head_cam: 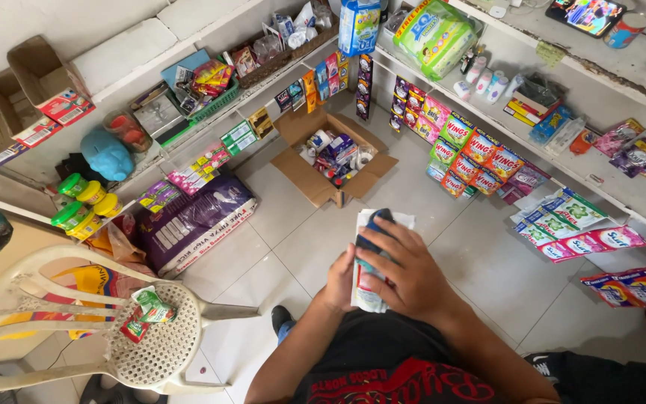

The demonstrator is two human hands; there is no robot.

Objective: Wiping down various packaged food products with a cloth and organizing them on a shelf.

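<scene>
Above the tiled floor (480, 262), hands grip a blue-and-white packet (371, 239).

An open cardboard box (336, 161) filled with small goods is set on the tiled floor (487, 277) below the shelves (562, 131), from which strips of sachets (472, 153) are hung. A large purple sack (192, 221) is leaned beside it. Small packets (146, 310) are laid on the seat of a cream plastic chair (76, 329).

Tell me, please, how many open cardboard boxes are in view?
2: one cardboard box on the floor below the shelves, holding small goods; one empty box on the upper-left ledge. Others may be hidden.
</scene>
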